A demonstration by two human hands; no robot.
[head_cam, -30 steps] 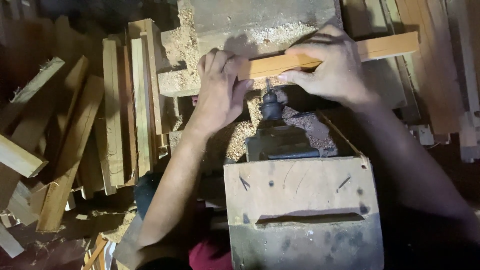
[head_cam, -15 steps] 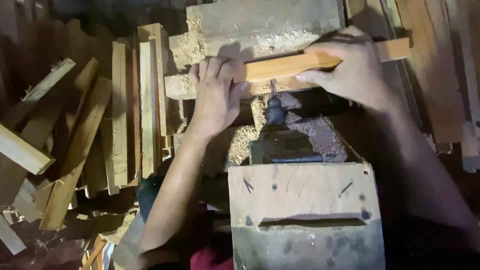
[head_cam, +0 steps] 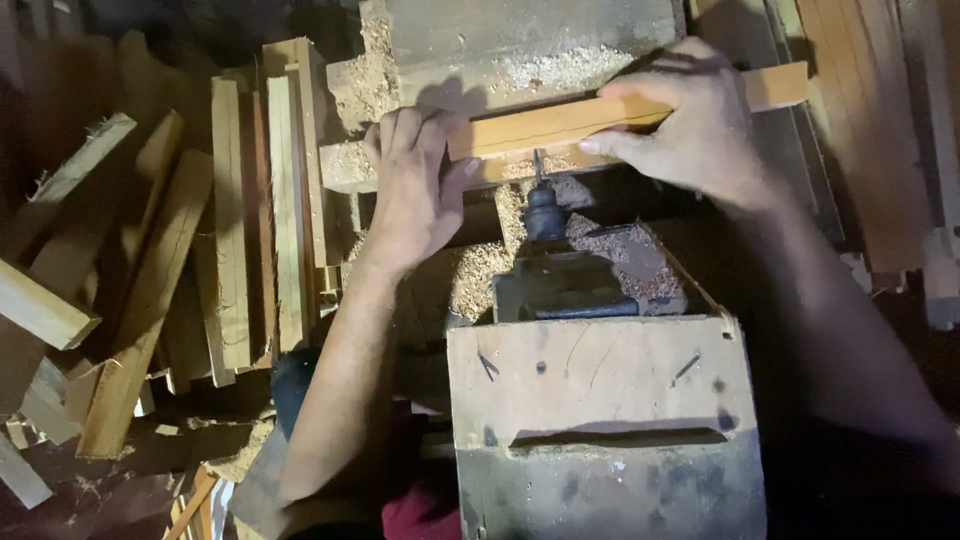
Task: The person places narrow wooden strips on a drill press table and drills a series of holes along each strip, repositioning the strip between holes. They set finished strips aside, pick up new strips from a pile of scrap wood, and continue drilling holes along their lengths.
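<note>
While both hands clamp it, left hand [head_cam: 415, 190] at the near end, right hand [head_cam: 695, 125] mid-length, the wood strip [head_cam: 540, 125] lies between them against the drill bit [head_cam: 538, 165]; stiff, light, best gripped by its edges.

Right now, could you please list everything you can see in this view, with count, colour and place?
wooden strip: one, orange-tan, lying across the machine table at top centre, held at both ends
drill chuck: one, dark, its bit pointing at the strip's near edge
machine table: one, grey-brown, top centre, behind the strip
sawdust: pale heaps on the table and around the chuck
wooden box cover: one, pale grey-brown, bottom centre, over the machine body
cut wood pieces: many, pale tan, piled at left
planks: several, brown, at right
left hand: on the strip's left end
right hand: gripping the strip right of centre
</note>
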